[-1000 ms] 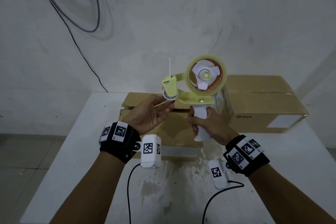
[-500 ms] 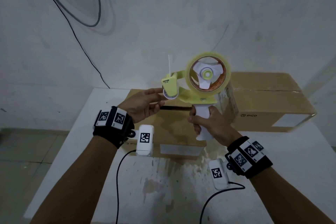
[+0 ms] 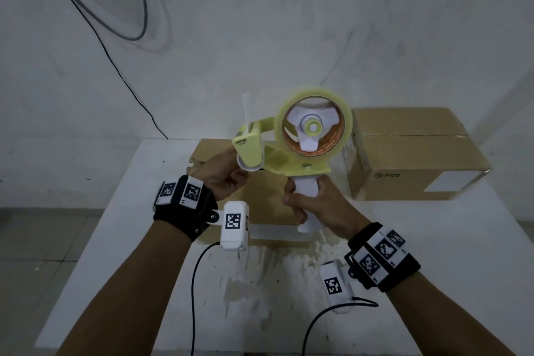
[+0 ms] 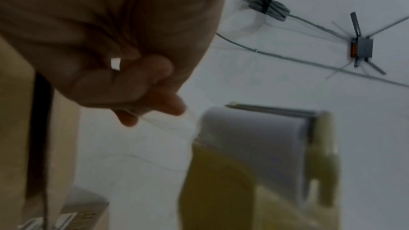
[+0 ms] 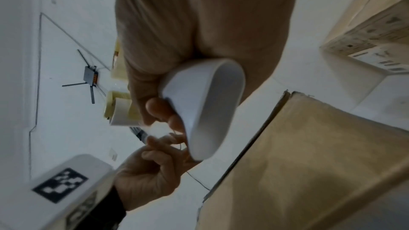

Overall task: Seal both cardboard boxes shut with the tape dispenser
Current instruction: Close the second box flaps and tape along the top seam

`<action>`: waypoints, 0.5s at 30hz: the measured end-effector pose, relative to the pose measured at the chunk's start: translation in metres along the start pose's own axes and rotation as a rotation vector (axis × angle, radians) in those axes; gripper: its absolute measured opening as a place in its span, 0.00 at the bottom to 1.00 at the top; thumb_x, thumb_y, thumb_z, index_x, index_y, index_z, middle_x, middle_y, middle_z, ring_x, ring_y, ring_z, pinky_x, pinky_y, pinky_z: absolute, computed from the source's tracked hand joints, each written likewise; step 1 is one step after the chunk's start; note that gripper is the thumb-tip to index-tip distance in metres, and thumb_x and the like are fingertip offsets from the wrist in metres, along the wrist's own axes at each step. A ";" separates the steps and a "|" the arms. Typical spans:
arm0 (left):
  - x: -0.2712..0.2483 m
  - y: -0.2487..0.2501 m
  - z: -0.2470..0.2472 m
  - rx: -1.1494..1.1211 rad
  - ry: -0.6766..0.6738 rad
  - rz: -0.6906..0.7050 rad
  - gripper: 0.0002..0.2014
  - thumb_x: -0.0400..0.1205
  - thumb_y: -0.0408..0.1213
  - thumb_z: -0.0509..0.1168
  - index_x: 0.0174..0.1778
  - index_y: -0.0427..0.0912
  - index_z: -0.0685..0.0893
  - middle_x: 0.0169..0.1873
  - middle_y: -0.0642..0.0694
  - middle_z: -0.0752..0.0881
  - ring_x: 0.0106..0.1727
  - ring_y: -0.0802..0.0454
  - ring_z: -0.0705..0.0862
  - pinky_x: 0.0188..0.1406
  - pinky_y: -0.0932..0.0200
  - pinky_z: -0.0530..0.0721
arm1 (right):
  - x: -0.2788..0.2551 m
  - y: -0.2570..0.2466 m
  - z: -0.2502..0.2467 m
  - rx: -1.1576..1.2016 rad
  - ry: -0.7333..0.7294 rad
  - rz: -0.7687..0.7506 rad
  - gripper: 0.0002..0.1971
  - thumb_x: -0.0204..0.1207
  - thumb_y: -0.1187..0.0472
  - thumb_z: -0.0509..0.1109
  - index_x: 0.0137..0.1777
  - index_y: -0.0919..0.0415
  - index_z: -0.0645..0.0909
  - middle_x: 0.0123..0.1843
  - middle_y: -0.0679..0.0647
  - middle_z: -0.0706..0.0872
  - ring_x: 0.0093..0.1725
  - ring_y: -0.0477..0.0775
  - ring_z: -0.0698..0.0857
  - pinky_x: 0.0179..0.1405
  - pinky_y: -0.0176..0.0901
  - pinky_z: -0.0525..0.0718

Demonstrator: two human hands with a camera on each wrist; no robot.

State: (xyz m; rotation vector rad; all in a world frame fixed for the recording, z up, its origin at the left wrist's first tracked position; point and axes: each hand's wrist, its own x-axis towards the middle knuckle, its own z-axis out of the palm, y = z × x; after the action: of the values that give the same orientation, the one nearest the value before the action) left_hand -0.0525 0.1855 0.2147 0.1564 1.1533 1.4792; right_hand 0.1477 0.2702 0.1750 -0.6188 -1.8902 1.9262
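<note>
The left hand (image 3: 222, 173) has curled fingers pinching the tape end at the roller of the pale yellow plastic tape dispenser (image 3: 291, 147). The right hand (image 3: 320, 205) grips its smooth white handle, raised above the brown near cardboard box (image 3: 268, 199). On the white surface (image 3: 462, 240), the far right cardboard box (image 3: 410, 153) sits closed.

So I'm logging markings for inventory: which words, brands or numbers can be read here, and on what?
"PICO", with a round logo: front of the right cardboard box.
Dark print on the tape dispenser head: too blurred to read.
Label on that box's side, and labels on the near box: too small.
Wrist tags: square codes, beside tiny unreadable characters.
</note>
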 end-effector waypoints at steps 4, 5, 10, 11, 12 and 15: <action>-0.001 -0.008 -0.009 -0.006 -0.031 0.059 0.18 0.88 0.36 0.53 0.39 0.41 0.85 0.27 0.49 0.85 0.27 0.57 0.81 0.23 0.68 0.79 | -0.002 -0.001 0.003 -0.028 -0.034 0.016 0.10 0.74 0.65 0.76 0.41 0.72 0.81 0.24 0.58 0.80 0.23 0.56 0.76 0.31 0.47 0.78; -0.004 -0.005 -0.011 0.043 -0.067 0.035 0.13 0.87 0.36 0.55 0.43 0.40 0.82 0.28 0.49 0.84 0.26 0.59 0.79 0.22 0.70 0.77 | -0.001 -0.002 0.002 -0.011 -0.025 0.015 0.08 0.74 0.65 0.76 0.41 0.70 0.82 0.24 0.59 0.79 0.22 0.56 0.76 0.30 0.46 0.78; -0.012 0.010 -0.015 0.412 -0.185 -0.060 0.10 0.79 0.36 0.68 0.55 0.39 0.84 0.51 0.39 0.90 0.29 0.61 0.82 0.22 0.72 0.78 | -0.005 -0.008 -0.011 -0.048 -0.002 -0.005 0.07 0.77 0.69 0.75 0.40 0.71 0.81 0.23 0.63 0.79 0.21 0.57 0.76 0.29 0.45 0.80; -0.013 0.012 -0.014 0.477 -0.196 -0.077 0.10 0.81 0.35 0.66 0.57 0.38 0.83 0.55 0.37 0.89 0.30 0.60 0.83 0.23 0.72 0.79 | -0.006 -0.010 -0.014 -0.082 -0.007 -0.007 0.08 0.78 0.70 0.74 0.41 0.75 0.80 0.24 0.64 0.79 0.21 0.58 0.76 0.30 0.45 0.80; -0.014 0.014 -0.013 0.528 -0.198 -0.093 0.09 0.82 0.34 0.65 0.56 0.38 0.83 0.56 0.36 0.89 0.31 0.60 0.83 0.23 0.71 0.80 | -0.006 -0.011 -0.017 -0.114 -0.016 -0.008 0.09 0.78 0.71 0.74 0.42 0.78 0.79 0.24 0.65 0.79 0.22 0.58 0.76 0.30 0.45 0.80; -0.015 0.017 -0.009 0.570 -0.162 -0.130 0.06 0.84 0.31 0.61 0.49 0.37 0.84 0.40 0.42 0.89 0.30 0.57 0.86 0.23 0.69 0.83 | -0.006 -0.018 -0.026 -0.184 -0.037 -0.001 0.10 0.78 0.70 0.74 0.43 0.78 0.79 0.23 0.65 0.79 0.23 0.58 0.76 0.33 0.44 0.81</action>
State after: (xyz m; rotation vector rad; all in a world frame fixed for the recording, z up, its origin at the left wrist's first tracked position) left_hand -0.0656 0.1718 0.2299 0.5703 1.3968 0.9732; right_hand 0.1660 0.2890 0.1936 -0.6392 -2.1074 1.7875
